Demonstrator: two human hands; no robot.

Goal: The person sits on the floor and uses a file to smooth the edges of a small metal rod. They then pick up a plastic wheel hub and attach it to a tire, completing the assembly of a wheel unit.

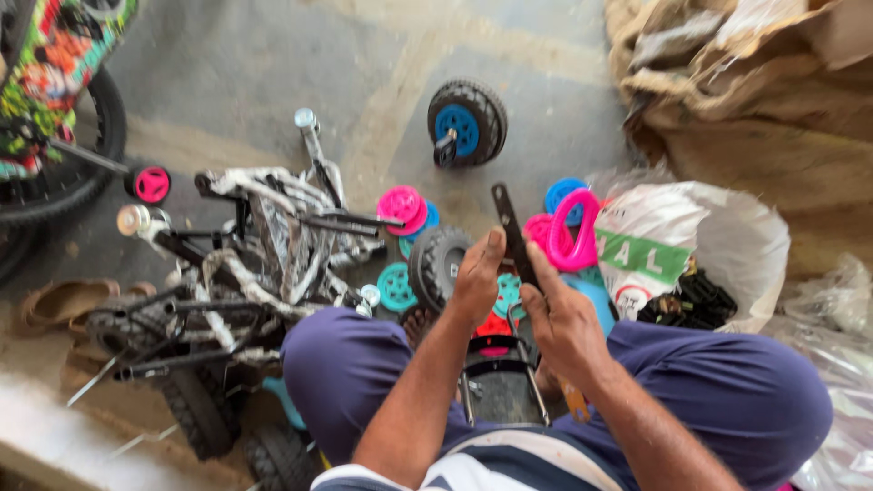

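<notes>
Bicycle wheel [55,173] at far left, beside a small pink wheel [151,185] on the concrete floor [255,64]. Right of them lies a heap of wrapped bike frames [264,245]. At centre, the seated person's left hand [479,277] and right hand [559,318] are close together above the lap, both closed on a flat black bracket [511,232] that points up and away. Just left of the hands stands a black tyre [436,264]. Pink and teal wheel discs [405,207] lie around it. Farther back, a blue-hubbed wheel [466,123]. At right, a white sack [691,250], then brown sacking [755,100].
</notes>
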